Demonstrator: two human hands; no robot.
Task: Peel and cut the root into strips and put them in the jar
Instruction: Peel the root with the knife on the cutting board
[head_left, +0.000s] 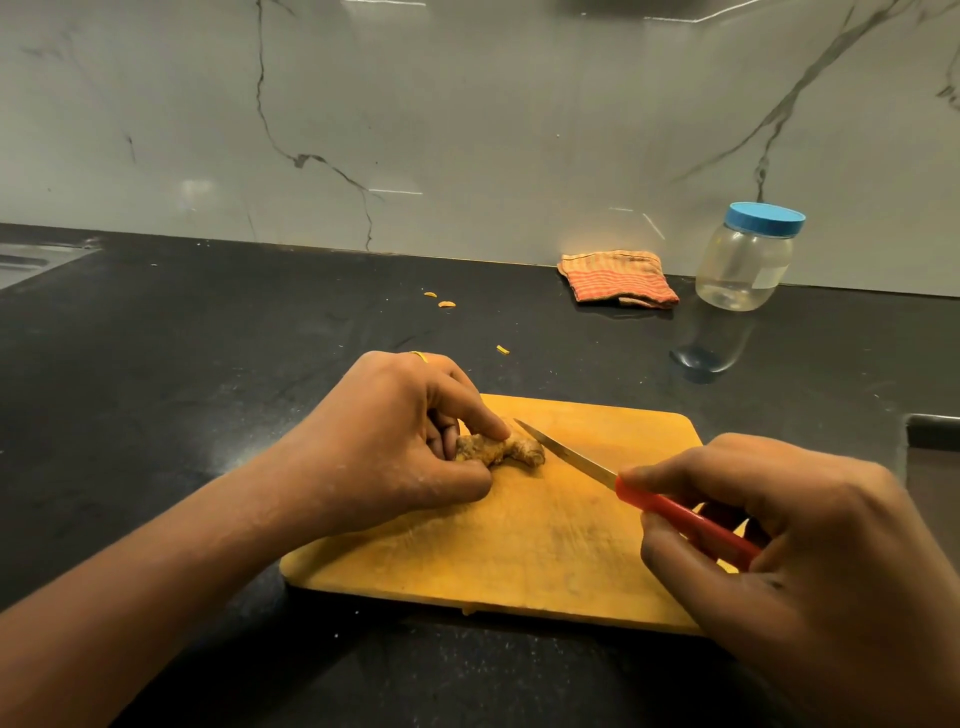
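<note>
A knobbly brown root (511, 449) lies on the far left part of a yellow wooden cutting board (519, 545). My left hand (400, 436) pinches its left end between thumb and fingers. My right hand (779, 545) grips the red handle of a small knife (649, 501); the blade points up-left, its tip just beyond the root's right end. A clear plastic jar (745, 262) with a blue lid stands closed at the back right by the wall, holding a little clear liquid.
A folded orange striped cloth (618, 278) lies left of the jar. Three small orange peel bits (447, 304) sit on the black counter beyond the board. A sink edge (31, 260) shows at far left, and a dark raised edge (932, 428) at right.
</note>
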